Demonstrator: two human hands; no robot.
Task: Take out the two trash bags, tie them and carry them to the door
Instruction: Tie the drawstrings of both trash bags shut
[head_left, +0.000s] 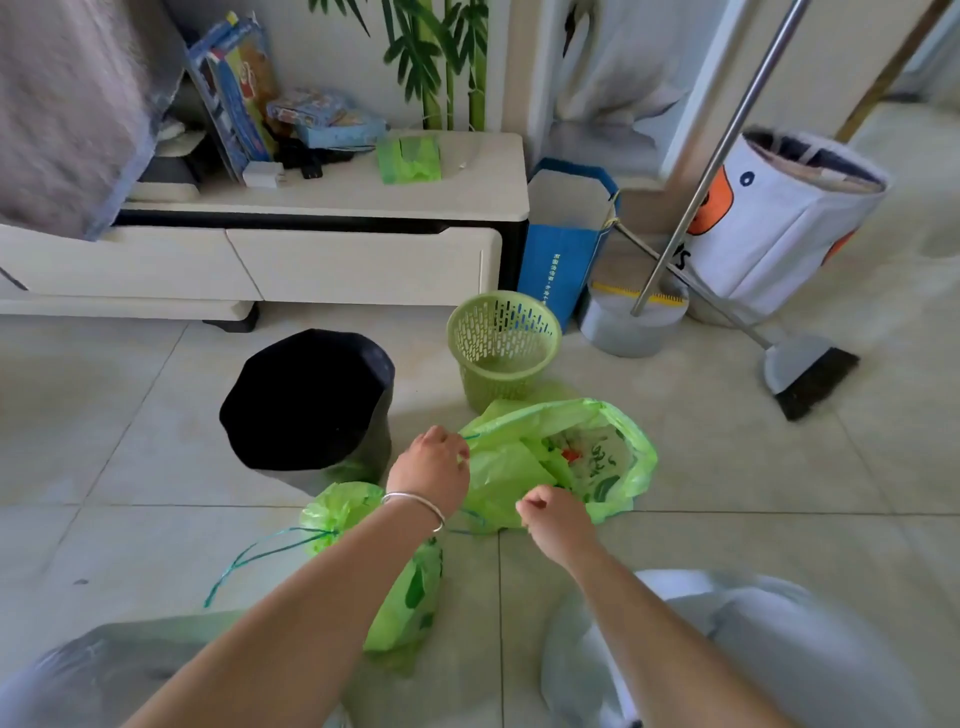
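Near-left green bag (363, 525) was cinched; both hands, left hand (431, 470) and right hand (553, 519), pinched the open bag's (613, 467) drawstring; tying, carrying remained.

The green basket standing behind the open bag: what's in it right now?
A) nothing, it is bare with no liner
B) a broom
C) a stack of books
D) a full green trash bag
A: the green basket shows only its own slotted wall and bare bottom, while the open green bag with trash lies on the floor in front of it, both hands at its rim.
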